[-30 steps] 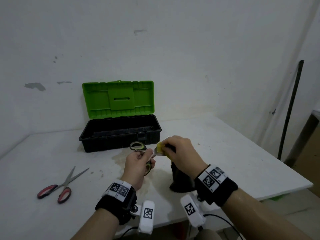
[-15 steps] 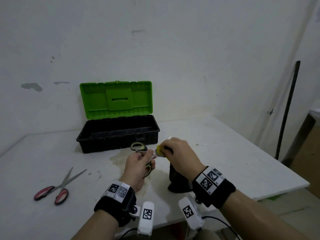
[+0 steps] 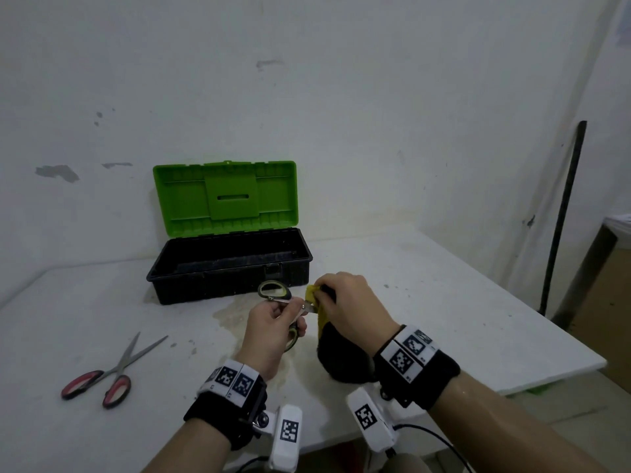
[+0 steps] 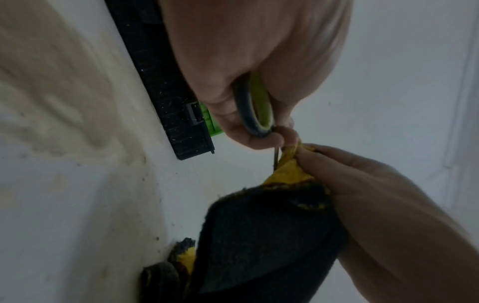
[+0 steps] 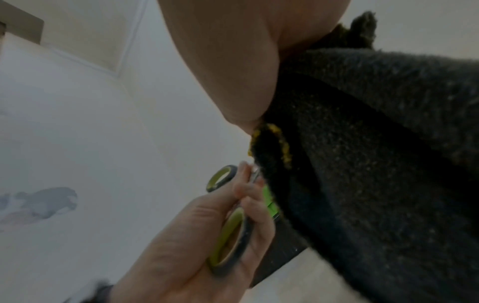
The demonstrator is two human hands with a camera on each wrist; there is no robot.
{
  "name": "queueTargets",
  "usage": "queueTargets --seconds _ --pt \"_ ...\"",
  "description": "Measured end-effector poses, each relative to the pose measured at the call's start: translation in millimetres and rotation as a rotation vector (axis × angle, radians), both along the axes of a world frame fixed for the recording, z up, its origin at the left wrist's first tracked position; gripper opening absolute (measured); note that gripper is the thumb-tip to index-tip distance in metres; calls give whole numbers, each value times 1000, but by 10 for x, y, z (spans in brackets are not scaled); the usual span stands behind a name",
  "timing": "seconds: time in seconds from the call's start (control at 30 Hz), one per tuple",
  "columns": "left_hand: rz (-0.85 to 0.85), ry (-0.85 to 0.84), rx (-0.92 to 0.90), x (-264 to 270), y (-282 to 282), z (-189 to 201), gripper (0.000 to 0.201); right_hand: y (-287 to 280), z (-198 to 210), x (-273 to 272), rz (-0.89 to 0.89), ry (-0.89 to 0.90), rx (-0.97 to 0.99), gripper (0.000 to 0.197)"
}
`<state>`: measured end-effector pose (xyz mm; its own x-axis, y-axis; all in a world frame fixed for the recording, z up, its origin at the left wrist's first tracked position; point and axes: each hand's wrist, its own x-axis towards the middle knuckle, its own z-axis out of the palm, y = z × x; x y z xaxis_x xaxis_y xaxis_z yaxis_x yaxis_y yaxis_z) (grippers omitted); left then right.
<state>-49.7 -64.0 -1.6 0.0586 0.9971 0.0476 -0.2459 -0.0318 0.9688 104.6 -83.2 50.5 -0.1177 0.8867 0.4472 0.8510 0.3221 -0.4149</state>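
Observation:
My left hand (image 3: pixel 273 324) grips green-and-black handled scissors (image 3: pixel 275 291), fingers through the lower loop (image 5: pixel 230 242). The blades point right and meet a yellow patch (image 4: pixel 287 172) of a dark knitted cloth (image 3: pixel 341 356). My right hand (image 3: pixel 348 305) pinches the top of that cloth and holds it up over the table; its lower end hangs to the tabletop. In the left wrist view the thin blade (image 4: pixel 276 157) lies against the yellow edge, beside the right fingertips (image 4: pixel 318 157). The blade tips are hidden by the cloth and fingers.
An open toolbox (image 3: pixel 232 264) with black base and raised green lid (image 3: pixel 225 196) stands behind the hands against the wall. Red-handled scissors (image 3: pixel 109 370) lie on the white table (image 3: pixel 444 302) at the left. The table's right edge is near, with a dark pole (image 3: pixel 563 213) beyond.
Both hands stay nearly in place at the cloth; the scissors' handles have shifted only slightly. The view has drifted a little.

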Motion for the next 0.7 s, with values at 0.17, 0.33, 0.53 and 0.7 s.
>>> queueTargets --seconds 0.17,0.33,0.53,0.7 --pt "31 54 21 -76 24 -39 26 171 133 219 -181 99 16 20" --pt "42 -14 1 -68 23 -1 23 56 128 139 -108 97 64 19" --pt "25 -30 -5 -28 4 -14 23 125 70 149 -145 60 -8 20" --pt "45 -46 -20 -38 34 -11 22 -6 110 11 -63 26 40 19"
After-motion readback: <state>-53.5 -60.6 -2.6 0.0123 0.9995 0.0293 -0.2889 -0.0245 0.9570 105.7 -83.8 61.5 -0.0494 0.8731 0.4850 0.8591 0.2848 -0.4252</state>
